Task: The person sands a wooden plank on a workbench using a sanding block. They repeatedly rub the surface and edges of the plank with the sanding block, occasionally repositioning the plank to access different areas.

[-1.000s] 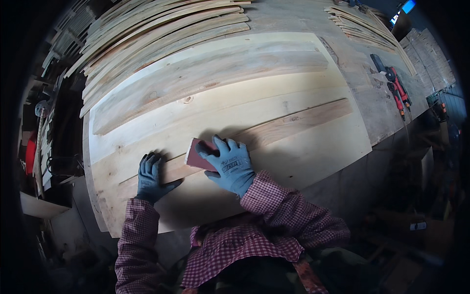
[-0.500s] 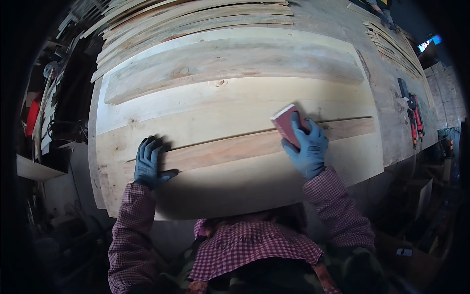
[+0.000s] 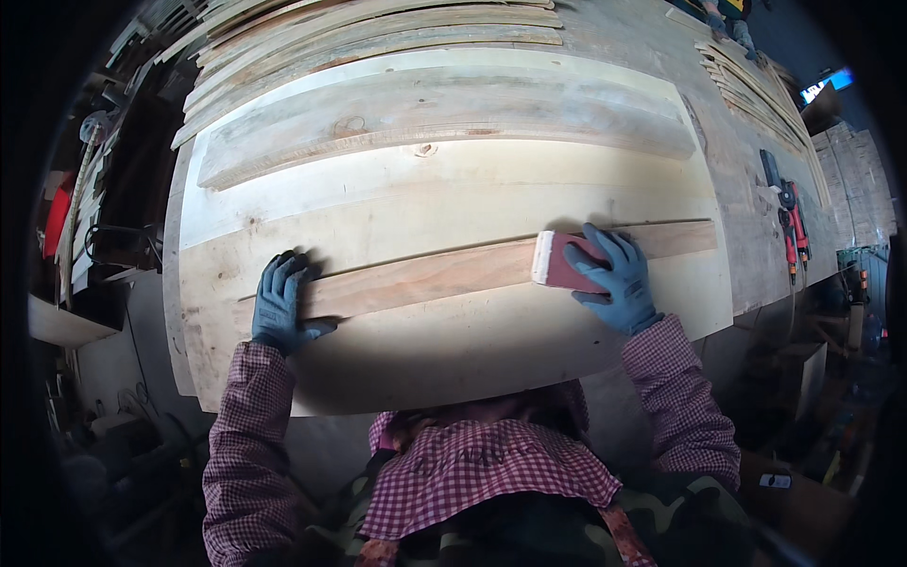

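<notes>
A narrow wooden strip [image 3: 425,277] lies across a wide pale board [image 3: 416,352]. On its left end rests my left hand [image 3: 280,300], in a blue-grey glove, fingers stretched over the strip and thumb out to the side. My right hand [image 3: 619,281], gloved alike, grips a sanding block [image 3: 563,262] with a dark red face and a whitish edge. The block lies on the strip, right of its middle; its underside is hidden.
Beyond the strip, a thick plank [image 3: 453,119] lies on the same board. Stacked slats [image 3: 378,42] fill the far left, with more slats [image 3: 756,102] at the far right. A red and black power tool [image 3: 792,213] lies on the right of the table.
My right hand has shifted a little right and nearer me with the sanding block, which has turned from slanted to nearly square on the strip. My left hand stays on the strip.
</notes>
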### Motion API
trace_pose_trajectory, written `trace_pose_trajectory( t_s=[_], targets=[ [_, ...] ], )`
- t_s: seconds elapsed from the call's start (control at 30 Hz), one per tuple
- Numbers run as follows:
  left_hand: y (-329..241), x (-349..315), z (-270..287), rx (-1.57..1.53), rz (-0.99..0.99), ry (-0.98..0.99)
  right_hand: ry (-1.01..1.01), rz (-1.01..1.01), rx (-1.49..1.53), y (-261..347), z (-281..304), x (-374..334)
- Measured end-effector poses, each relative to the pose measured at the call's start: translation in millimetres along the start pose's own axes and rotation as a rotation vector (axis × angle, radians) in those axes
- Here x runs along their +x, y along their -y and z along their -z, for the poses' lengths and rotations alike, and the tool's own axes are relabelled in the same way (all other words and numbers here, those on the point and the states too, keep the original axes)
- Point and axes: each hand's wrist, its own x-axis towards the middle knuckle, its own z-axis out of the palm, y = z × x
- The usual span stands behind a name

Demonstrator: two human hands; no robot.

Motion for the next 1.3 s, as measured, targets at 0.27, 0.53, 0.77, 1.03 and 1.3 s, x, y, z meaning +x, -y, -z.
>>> trace_pose_trajectory(
  t_s=[0.27,0.53,0.77,1.03,1.3],
  targets=[
    [-3,2,3,-0.190,0.081,-0.030,0.137,0.210,0.119,22,1,30],
    [21,9,-14,-0.324,0.223,-0.070,0.234,0.344,0.222,202,-58,147],
    [-83,57,29,-0.150,0.104,-0.038,-0.227,-0.101,0.215,54,-52,118],
    [-146,75,-20,0.111,0.103,0.071,-0.102,-0.359,-0.238,-79,-71,45],
    [-282,190,-87,-0.013,0.005,0.061,-0.033,-0.414,-0.249,-84,-71,45]
  ],
)
